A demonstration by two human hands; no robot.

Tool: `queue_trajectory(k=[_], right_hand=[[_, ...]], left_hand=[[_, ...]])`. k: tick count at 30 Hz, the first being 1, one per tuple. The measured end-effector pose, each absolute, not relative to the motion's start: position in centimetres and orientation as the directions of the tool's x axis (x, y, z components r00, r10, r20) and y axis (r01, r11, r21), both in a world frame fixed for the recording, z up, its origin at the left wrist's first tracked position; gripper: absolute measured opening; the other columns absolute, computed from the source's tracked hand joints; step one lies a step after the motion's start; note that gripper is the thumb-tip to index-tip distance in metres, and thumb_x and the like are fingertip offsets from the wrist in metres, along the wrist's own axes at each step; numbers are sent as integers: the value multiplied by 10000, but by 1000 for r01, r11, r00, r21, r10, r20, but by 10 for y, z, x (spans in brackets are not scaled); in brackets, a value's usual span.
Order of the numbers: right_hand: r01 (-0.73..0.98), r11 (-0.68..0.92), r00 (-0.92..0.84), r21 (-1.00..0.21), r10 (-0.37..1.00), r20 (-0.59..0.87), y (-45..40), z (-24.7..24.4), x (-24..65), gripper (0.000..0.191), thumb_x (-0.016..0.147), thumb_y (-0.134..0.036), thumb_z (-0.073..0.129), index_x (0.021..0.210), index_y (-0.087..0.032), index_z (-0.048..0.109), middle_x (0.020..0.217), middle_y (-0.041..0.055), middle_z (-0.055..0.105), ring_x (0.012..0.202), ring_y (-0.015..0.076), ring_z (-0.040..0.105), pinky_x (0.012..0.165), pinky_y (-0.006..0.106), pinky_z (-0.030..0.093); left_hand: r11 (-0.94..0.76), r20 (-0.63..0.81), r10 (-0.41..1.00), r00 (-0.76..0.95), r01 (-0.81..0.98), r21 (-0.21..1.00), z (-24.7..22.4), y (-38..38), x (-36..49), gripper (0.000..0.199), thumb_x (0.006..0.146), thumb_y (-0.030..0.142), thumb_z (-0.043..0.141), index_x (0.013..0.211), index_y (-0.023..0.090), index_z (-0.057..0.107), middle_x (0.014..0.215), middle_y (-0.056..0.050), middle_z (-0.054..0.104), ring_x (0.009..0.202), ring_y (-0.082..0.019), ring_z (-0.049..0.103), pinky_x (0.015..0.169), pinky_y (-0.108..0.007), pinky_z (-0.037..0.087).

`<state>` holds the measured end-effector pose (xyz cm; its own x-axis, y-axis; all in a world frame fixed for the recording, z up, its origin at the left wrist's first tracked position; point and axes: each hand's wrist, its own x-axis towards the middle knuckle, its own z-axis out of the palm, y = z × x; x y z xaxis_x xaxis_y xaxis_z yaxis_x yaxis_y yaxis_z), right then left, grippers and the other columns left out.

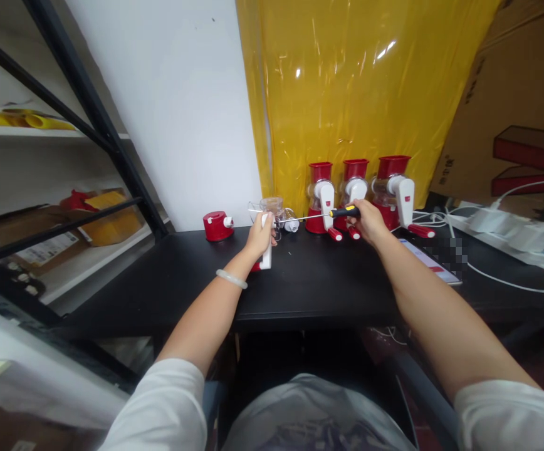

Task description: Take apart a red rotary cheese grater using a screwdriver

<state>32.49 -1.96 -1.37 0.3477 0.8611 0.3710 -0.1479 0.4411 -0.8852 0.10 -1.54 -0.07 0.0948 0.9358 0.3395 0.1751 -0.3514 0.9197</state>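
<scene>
My left hand [259, 238] is closed around a white crank handle [266, 259], whose red grip [256, 267] shows just below the fingers. In my right hand [371, 220] is a screwdriver [345, 212] with a black and yellow handle. Its thin shaft runs level to the left and its tip meets the crank by my left fingers; whether it sits in a screw is too small to tell. Behind my left hand stands a clear plastic housing [272, 203], with a white and clear part [291, 223] beside it. Left of these sits a red grater base [218, 227].
Several red and white rotary graters [319, 199] stand along the back of the black table [182, 275]. A tablet or phone [429, 262] lies right of my right hand, near white cables and a power strip [511, 241]. Shelving [88, 266] borders the left.
</scene>
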Motion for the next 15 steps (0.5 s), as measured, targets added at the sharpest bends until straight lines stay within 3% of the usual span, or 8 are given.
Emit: queue_trajectory(k=[3,5,9,12,15], right_hand=[[-248,421,367,-873,875,317,-21,-10,322,237,708,-383,813,777,-224,652,724,-22,608,559,101,549,496,234,480],[-286,432,369,-855,873,318,-21,-9,321,223,689,-360,812,773,-217,662,805,-7,649,620,108,600,535,236,514],[-236,444,375,-865,862,340,-20,-11,323,375,794,-573,775,755,-223,646,706,5,623,568,129,586,486,249,476],[-111,428,370,-897,855,362,-20,-14,326,537,844,-767,698,759,-243,615,533,-30,494,434,131,469,401,262,373],[-53,429,348,-902,854,386,-20,-16,327,528,818,-760,743,775,-249,617,473,-62,418,394,121,394,382,258,329]], left_hand=[[-352,340,936,92,180,919,-1,-16,1,298,1089,536,512,1145,245,546,647,74,561,418,-108,552,448,-214,478],[-354,341,935,99,186,917,-1,-16,2,277,1095,514,504,1144,244,545,649,73,564,421,-113,554,446,-219,482],[-362,347,932,107,192,912,-1,-16,2,266,1102,500,492,1150,243,545,644,77,557,424,-111,559,447,-213,480],[-355,343,935,95,187,916,0,-17,1,274,1101,510,497,1143,243,540,647,78,557,421,-106,557,451,-209,481],[-350,338,937,91,193,917,0,-17,1,280,1100,517,502,1128,241,537,649,76,562,420,-102,553,453,-209,482]])
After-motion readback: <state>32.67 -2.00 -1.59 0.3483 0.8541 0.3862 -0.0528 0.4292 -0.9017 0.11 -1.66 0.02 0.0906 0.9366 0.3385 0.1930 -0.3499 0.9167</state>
